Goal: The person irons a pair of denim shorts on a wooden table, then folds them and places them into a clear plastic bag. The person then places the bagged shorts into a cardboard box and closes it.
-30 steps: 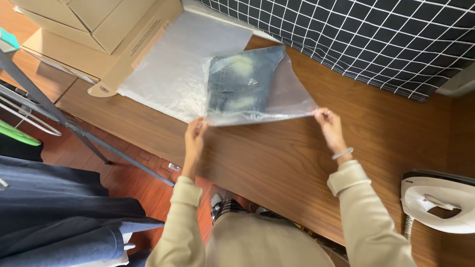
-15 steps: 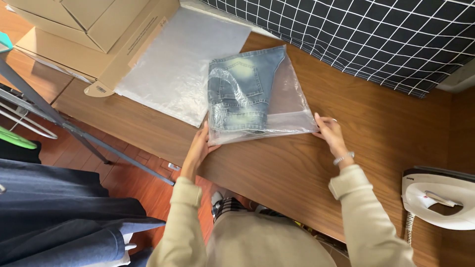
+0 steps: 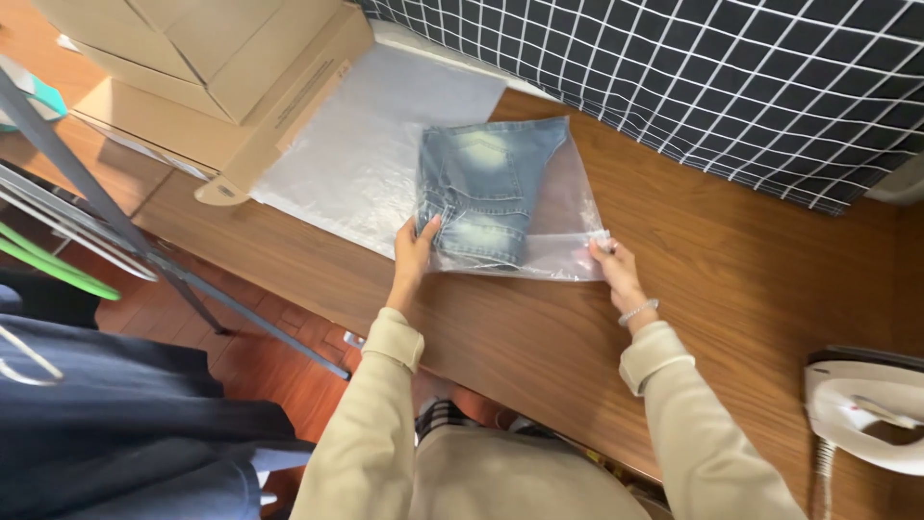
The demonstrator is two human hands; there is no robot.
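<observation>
Two hands: both lie at the near edge of a clear plastic bag (image 3: 563, 217) in the middle of the frame, the only view being the head camera looking down.
Left hand (image 3: 414, 255): fingers stretched out almost flat, pressing on the bag's lower left corner, fingertips touching the folded denim through the plastic; nothing is gripped.
Right hand (image 3: 611, 268): fingers drawn together, pinching the lower right corner of the bag, where the plastic bunches into a small white crumple.
Folded jeans (image 3: 486, 188): pale blue denim, folded to a rough rectangle, lying inside the bag and filling its left part; the right part of the bag is bare plastic.
Surface (image 3: 731, 289): dark brown wood grain, running from left of centre to the right edge; the bag lies flat on it.
Plastic sheets (image 3: 366, 144): a pile of clear bags left of centre, partly under the bag with the jeans.
Cardboard boxes (image 3: 192, 67): upper left of the frame, touching the far side of the plastic sheets.
Grid cloth (image 3: 693, 77): black with white lines, across the upper right.
Iron (image 3: 866, 404): white, at the lower right edge, well apart from the hands.
Clothes rack (image 3: 106, 226): grey metal bars at the left, with dark garments (image 3: 115, 424) in the lower left corner.
Sleeves (image 3: 375, 414): cream, on both arms.
</observation>
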